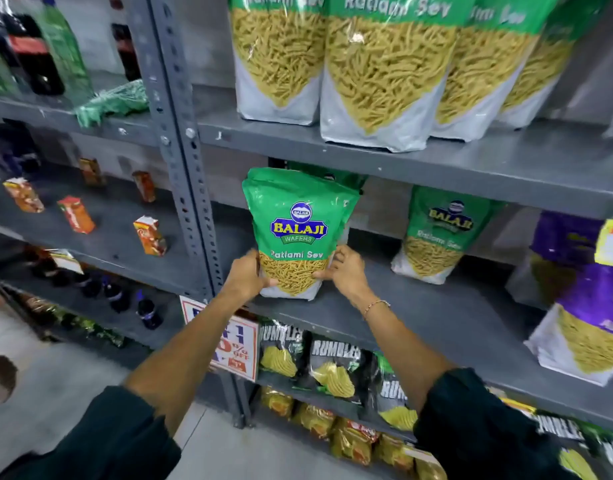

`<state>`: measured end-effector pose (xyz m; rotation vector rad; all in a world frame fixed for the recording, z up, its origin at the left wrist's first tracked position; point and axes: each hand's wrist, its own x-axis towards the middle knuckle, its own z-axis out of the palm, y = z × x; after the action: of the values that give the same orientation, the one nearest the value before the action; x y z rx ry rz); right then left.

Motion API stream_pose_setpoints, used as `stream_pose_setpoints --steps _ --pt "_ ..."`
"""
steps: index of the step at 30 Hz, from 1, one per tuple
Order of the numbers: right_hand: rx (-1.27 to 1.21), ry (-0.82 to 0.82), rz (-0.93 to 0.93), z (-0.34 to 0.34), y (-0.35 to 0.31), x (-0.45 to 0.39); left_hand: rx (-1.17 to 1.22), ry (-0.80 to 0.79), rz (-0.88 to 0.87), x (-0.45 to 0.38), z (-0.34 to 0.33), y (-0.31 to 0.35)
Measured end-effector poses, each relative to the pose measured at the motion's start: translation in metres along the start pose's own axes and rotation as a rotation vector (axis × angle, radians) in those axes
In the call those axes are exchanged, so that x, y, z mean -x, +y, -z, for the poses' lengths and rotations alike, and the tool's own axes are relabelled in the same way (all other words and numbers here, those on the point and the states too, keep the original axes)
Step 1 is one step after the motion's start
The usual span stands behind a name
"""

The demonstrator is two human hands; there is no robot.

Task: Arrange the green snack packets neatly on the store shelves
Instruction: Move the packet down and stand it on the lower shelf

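A green Balaji Ratlami Sev packet (298, 223) stands upright at the left end of the middle grey shelf (419, 317). My left hand (244, 276) grips its lower left corner and my right hand (345, 270) grips its lower right corner. More green packets stand right behind it, mostly hidden. Another green packet (440, 233) stands alone further right on the same shelf. On the upper shelf (436, 157) several green packets (381, 71) stand in a row, their tops cut off by the frame.
A purple packet (589, 296) stands at the right end of the middle shelf. Black Rumbles chip bags (332, 365) fill the shelf below, beside a red sale sign (234, 348). A perforated grey upright (180, 161) separates a left rack with juice cartons (149, 235) and bottles (31, 50).
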<state>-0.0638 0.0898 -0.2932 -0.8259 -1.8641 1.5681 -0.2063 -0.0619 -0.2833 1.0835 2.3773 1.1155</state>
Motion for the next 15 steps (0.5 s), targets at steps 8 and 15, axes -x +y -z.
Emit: stream_pose_setpoints --steps 8,15 --pt "0.003 -0.011 -0.040 -0.014 0.017 -0.043 -0.019 0.047 0.094 -0.037 -0.016 -0.020" --pt "0.093 -0.070 -0.033 -0.015 0.015 -0.049 -0.038 0.051 0.128 -0.039 -0.021 -0.022"
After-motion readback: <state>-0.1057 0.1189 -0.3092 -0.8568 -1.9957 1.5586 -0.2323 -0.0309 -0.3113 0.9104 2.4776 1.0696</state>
